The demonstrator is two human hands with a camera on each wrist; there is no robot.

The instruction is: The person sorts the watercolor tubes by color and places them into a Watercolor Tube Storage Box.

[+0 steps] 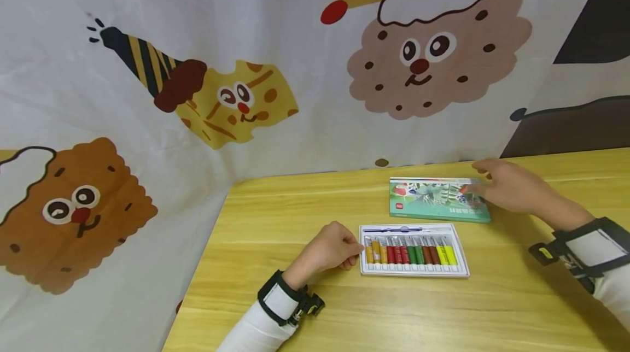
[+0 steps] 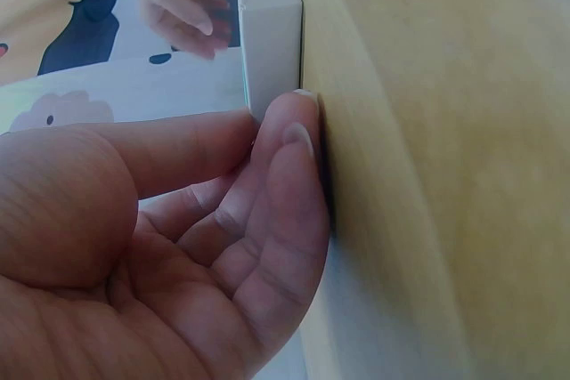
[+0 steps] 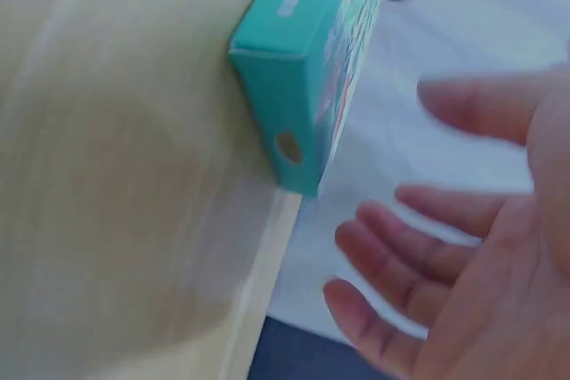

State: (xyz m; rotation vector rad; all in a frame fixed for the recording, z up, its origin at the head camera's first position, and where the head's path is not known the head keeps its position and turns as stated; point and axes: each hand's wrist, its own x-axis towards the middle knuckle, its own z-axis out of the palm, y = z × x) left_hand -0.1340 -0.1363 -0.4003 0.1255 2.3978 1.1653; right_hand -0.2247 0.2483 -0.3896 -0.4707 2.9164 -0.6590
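A white tray of paint tubes [image 1: 414,270] lies on the table, with a thin brush [image 1: 394,230] along its far side. My left hand [image 1: 332,248] pinches the tray's left edge between thumb and fingers; in the left wrist view that hand [image 2: 205,229] is at the tray's white side wall [image 2: 272,33]. Behind the tray lies a flat green box [image 1: 418,210] with a leafy print. Over its right end is my right hand [image 1: 509,185], fingers spread. The right wrist view shows that hand [image 3: 454,238] apart from the box [image 3: 280,86], holding nothing.
Both things lie on a light wood table [image 1: 295,204]. A white cloth [image 1: 315,139] with cartoon biscuits and cheese hangs behind the table and along its left side. The box stands near the table's back edge.
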